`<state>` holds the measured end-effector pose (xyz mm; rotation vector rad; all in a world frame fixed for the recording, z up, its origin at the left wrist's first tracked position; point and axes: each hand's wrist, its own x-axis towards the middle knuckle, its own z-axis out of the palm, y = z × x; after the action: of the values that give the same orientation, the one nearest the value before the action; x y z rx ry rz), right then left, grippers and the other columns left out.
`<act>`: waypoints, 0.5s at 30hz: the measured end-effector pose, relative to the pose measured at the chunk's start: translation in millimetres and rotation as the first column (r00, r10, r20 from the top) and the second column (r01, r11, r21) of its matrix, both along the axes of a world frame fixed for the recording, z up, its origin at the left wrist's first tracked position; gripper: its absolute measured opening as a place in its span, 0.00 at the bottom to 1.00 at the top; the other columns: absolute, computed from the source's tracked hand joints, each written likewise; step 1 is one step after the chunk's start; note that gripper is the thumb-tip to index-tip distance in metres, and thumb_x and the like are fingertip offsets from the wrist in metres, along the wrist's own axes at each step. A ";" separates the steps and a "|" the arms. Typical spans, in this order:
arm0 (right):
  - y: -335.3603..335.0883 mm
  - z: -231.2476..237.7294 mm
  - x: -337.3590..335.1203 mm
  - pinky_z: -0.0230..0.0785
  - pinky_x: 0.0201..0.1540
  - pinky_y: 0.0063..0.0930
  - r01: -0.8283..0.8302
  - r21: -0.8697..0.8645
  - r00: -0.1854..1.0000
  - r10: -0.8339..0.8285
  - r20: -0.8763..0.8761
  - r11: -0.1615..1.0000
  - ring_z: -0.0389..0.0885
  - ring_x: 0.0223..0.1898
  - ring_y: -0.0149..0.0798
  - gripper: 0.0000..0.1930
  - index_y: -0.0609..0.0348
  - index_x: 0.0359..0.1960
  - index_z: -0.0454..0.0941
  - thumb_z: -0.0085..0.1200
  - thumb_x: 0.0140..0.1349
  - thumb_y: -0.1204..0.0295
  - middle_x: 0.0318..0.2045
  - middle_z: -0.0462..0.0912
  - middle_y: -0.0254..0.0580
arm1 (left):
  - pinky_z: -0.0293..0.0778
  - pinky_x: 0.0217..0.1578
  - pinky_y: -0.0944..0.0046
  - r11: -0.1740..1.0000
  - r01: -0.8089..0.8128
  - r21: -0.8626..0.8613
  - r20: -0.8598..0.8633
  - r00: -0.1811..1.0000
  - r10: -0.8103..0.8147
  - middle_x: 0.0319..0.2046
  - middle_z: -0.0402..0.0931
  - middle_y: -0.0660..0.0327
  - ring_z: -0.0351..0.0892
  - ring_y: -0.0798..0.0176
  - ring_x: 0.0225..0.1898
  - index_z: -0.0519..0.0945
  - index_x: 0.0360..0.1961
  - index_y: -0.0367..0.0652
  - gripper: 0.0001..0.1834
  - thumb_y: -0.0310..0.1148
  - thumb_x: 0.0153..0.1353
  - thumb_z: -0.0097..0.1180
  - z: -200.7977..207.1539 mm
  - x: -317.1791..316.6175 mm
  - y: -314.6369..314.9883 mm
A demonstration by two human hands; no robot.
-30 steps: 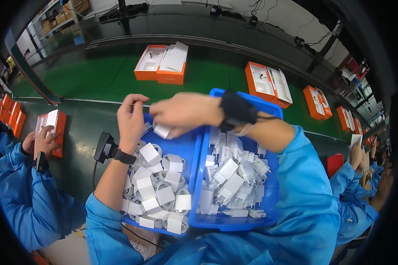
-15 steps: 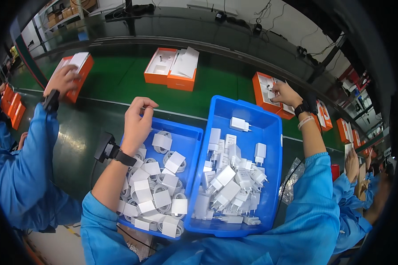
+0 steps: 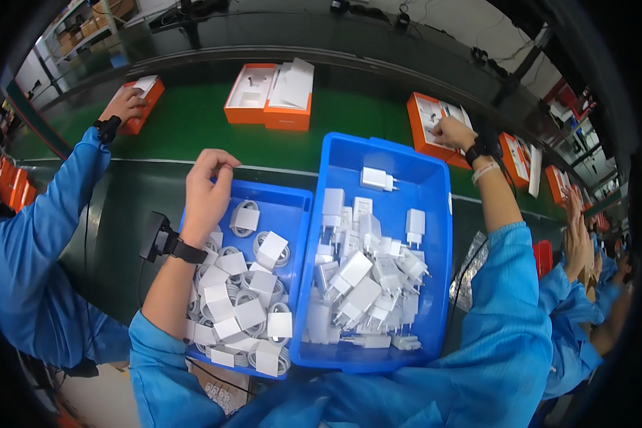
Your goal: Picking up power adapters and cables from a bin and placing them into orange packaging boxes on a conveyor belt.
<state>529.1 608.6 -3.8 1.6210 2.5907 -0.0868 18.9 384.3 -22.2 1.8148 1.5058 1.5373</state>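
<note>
Step in hand: judging by the reach, one orange box (image 3: 426, 146) is being filled or set in order at its inside
Right hand (image 3: 452, 133): over that box, fingertips bent down to its white interior; whether they pinch something or have let go, I cannot tell
Orange box: open, on the green surface (image 3: 357, 100), just beyond the far right corner of the adapter bin (image 3: 414, 175)
Left hand (image 3: 210, 182): at the far left corner of the cable bin (image 3: 297, 214), fingers curled, thumb near the index finger, no item visible between them
Stock: paper-banded cable coils (image 3: 235, 299) mostly toward the near edge of the left bin, white plug adapters (image 3: 364, 282) piled in the right one
Next move: seems to call for opening the right fingertips and lifting them past the box wall without dragging its contents
Against one second ago: the right hand is at the box, no longer beside the left hand over the cable bin with a white item at its fingers; the left hand keeps its corner
</note>
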 end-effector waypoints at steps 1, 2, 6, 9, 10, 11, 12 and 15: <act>-6.1 8.8 -0.9 0.74 0.41 0.38 0.098 -0.028 0.994 -0.097 0.043 0.995 0.84 0.35 0.51 0.13 0.64 0.38 0.85 0.62 0.50 0.73 0.31 0.85 0.54 | 0.71 0.36 0.68 1.000 0.012 0.015 0.008 1.000 -0.012 0.35 0.78 0.60 0.77 0.66 0.34 0.79 0.34 0.36 0.07 0.19 0.62 0.49 -2.3 0.2 2.5; -18.6 22.7 -12.4 0.75 0.41 0.38 0.191 -0.054 0.979 -0.186 0.086 0.980 0.84 0.35 0.52 0.13 0.65 0.38 0.84 0.61 0.49 0.73 0.31 0.85 0.52 | 0.71 0.36 0.68 1.000 0.027 0.001 0.008 1.000 -0.027 0.35 0.78 0.60 0.77 0.66 0.34 0.79 0.34 0.36 0.07 0.19 0.62 0.49 -2.3 1.8 3.1; -100.9 57.0 -81.7 0.75 0.47 0.38 -0.126 0.218 0.935 0.190 -0.299 0.968 0.83 0.38 0.51 0.12 0.65 0.41 0.82 0.57 0.56 0.75 0.37 0.84 0.53 | 0.69 0.39 0.73 0.997 -0.005 -0.073 -0.042 0.999 0.002 0.38 0.77 0.64 0.74 0.73 0.37 0.78 0.37 0.36 0.06 0.20 0.65 0.48 -2.5 -6.5 -2.8; -176.4 67.3 -111.6 0.73 0.51 0.39 -0.401 -0.107 0.910 0.382 -0.162 0.910 0.80 0.46 0.49 0.13 0.64 0.41 0.83 0.59 0.54 0.72 0.40 0.83 0.47 | 0.70 0.35 0.70 0.996 0.013 -0.084 -0.005 1.000 -0.013 0.35 0.78 0.61 0.76 0.69 0.34 0.79 0.35 0.36 0.06 0.20 0.62 0.49 0.1 -1.6 -1.9; -186.8 59.6 -115.5 0.72 0.52 0.39 -0.440 -0.106 0.898 0.439 -0.032 0.892 0.79 0.47 0.48 0.14 0.63 0.41 0.83 0.60 0.53 0.71 0.40 0.83 0.46 | 0.70 0.35 0.70 0.996 0.011 -0.087 -0.010 1.000 -0.012 0.35 0.78 0.61 0.76 0.69 0.34 0.79 0.35 0.36 0.06 0.20 0.62 0.49 -1.0 -2.5 -4.2; -194.2 55.3 -113.1 0.71 0.52 0.38 -0.404 -0.189 0.886 0.435 0.161 0.895 0.78 0.47 0.45 0.17 0.60 0.41 0.83 0.62 0.49 0.68 0.41 0.82 0.45 | 0.71 0.35 0.69 0.996 0.020 -0.089 0.027 0.999 -0.017 0.35 0.78 0.61 0.76 0.69 0.34 0.79 0.36 0.36 0.06 0.20 0.62 0.49 -0.8 -1.5 -1.8; -197.2 47.6 -107.7 0.71 0.52 0.38 -0.395 -0.186 0.890 0.425 0.164 0.900 0.78 0.47 0.45 0.17 0.60 0.41 0.83 0.62 0.49 0.68 0.41 0.82 0.45 | 0.71 0.35 0.69 0.995 0.017 -0.097 0.061 0.998 -0.011 0.35 0.78 0.61 0.76 0.69 0.34 0.79 0.36 0.36 0.06 0.20 0.62 0.49 -2.0 -0.7 -0.9; -197.5 30.6 -93.9 0.68 0.50 0.35 -0.348 -0.177 0.847 0.390 0.361 0.921 0.77 0.45 0.44 0.19 0.60 0.39 0.83 0.64 0.46 0.63 0.36 0.84 0.45 | 0.72 0.36 0.68 0.996 0.029 -0.080 0.013 1.000 -0.028 0.35 0.78 0.61 0.77 0.68 0.35 0.79 0.36 0.36 0.07 0.20 0.62 0.49 -1.6 0.4 0.7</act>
<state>435.2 411.1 26.8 0.9541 2.4732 0.1141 19.3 385.0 -23.8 1.7713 1.5075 1.4515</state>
